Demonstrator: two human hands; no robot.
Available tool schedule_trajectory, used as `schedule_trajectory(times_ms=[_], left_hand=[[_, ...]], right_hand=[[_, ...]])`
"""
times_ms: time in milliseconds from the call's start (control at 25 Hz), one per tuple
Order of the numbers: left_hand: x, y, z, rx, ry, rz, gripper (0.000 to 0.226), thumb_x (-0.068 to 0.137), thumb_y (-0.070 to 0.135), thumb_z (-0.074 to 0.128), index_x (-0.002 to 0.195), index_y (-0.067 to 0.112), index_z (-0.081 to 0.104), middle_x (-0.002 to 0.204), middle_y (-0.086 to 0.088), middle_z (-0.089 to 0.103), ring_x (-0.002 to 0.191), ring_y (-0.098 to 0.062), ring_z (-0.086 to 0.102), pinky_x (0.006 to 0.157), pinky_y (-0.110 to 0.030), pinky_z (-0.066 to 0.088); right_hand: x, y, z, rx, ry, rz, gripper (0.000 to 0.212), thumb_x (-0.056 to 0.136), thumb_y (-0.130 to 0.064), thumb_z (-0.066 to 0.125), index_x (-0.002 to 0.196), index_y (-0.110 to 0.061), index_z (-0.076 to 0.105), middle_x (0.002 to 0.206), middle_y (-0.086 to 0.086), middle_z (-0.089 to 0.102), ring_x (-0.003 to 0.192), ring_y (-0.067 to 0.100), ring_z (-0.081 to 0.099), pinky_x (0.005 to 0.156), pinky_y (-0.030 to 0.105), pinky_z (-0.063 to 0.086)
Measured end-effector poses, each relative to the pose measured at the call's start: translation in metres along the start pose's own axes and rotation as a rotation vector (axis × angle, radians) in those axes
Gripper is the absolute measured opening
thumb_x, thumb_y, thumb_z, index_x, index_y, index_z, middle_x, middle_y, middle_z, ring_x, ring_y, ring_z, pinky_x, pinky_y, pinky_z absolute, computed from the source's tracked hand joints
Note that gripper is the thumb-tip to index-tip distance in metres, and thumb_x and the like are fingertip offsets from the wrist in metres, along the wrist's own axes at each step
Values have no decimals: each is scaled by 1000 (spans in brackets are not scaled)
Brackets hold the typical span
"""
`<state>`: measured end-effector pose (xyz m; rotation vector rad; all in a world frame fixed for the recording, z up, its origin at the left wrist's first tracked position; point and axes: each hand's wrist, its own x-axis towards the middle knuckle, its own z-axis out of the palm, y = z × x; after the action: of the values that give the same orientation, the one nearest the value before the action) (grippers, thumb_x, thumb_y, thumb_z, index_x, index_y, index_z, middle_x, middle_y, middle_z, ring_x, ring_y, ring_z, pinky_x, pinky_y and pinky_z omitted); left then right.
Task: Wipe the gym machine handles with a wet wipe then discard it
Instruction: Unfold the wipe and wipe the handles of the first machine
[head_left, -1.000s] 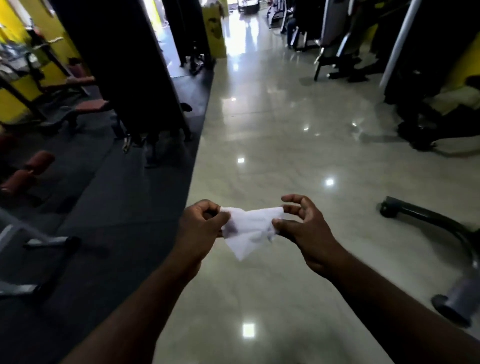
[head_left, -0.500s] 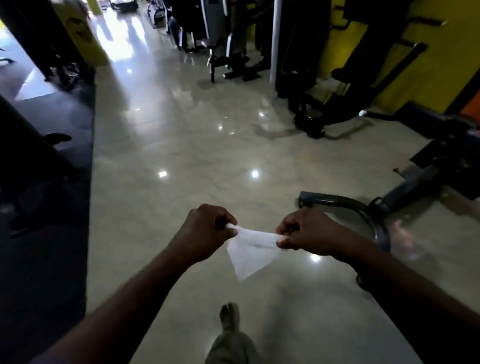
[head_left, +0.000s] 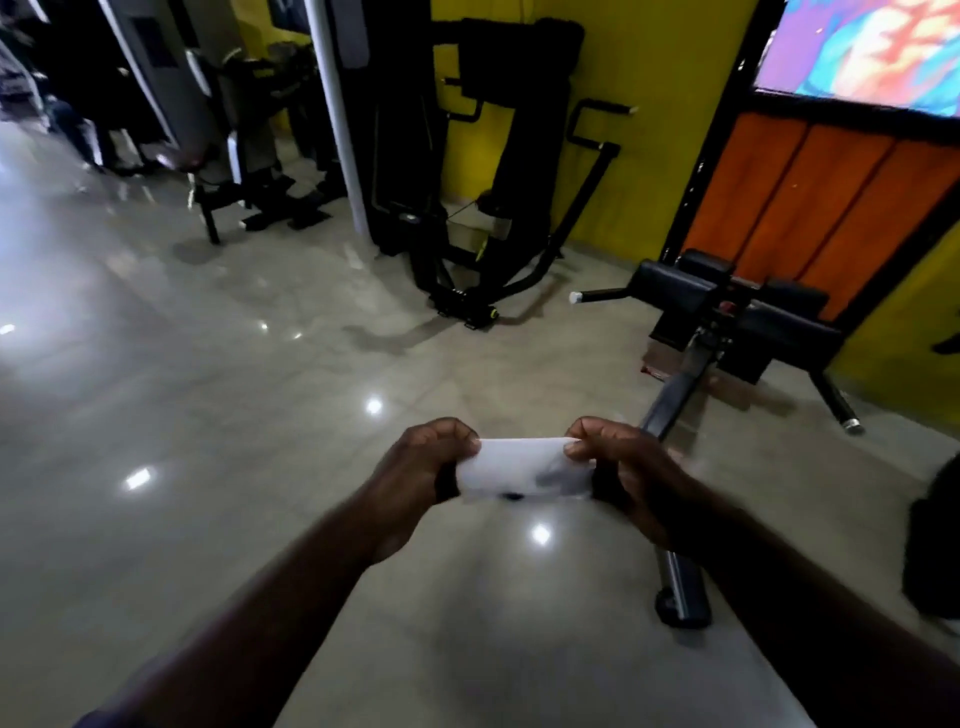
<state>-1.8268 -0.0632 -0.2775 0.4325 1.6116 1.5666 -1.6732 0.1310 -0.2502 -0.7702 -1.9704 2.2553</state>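
Note:
A white wet wipe (head_left: 522, 466) is stretched flat between both hands in front of me, above the shiny floor. My left hand (head_left: 415, 473) pinches its left edge and my right hand (head_left: 618, 467) pinches its right edge. Ahead stands a black gym machine (head_left: 498, 171) against the yellow wall, with handles (head_left: 602, 111) sticking out on its right side. To the right is a low black padded machine (head_left: 727, 312) with a short bar handle (head_left: 597, 296) pointing left.
A long black floor bar (head_left: 675, 410) of the low machine runs under my right hand. More machines (head_left: 249, 156) and a white post (head_left: 337, 104) line the back left. An orange panel (head_left: 821, 208) stands at the right. Glossy tiled floor (head_left: 208, 389) spreads to the left.
The view has swung to the right, bringing the yellow wall and machines ahead. The wipe, a hanging triangle before, is now pulled flat into a rectangle between both hands.

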Motion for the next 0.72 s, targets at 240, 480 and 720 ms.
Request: schedule_trajectory(times_ms=[240,480,720], left_hand=[[152,38,1,101,-21,-165,66,74,10,92,125,27,54,104,-17,75,84,-25,72,80,-43,64],[298,79,-24,563,99,8,45,61,9,95,100,25,78,90,-3,78,75,-11,69,78,-37,62],[410,143,-120,636,185,47,13,82,27,85,74,21,77,83,3,75,71,-7,65,69,-28,51]], right_hand=[[130,10,-52,9,320,67,26,96,-29,71,119,-23,59,98,3,66,69,12,64,49,26,49],[280,-55,-118,-501,13,-25,72,59,-18,100,121,-33,67,109,-4,74,96,10,73,80,26,61],[462,-130,-100,-770,66,-150,24,66,-36,92,77,-24,74,98,-12,69,79,-1,64,69,13,47]])
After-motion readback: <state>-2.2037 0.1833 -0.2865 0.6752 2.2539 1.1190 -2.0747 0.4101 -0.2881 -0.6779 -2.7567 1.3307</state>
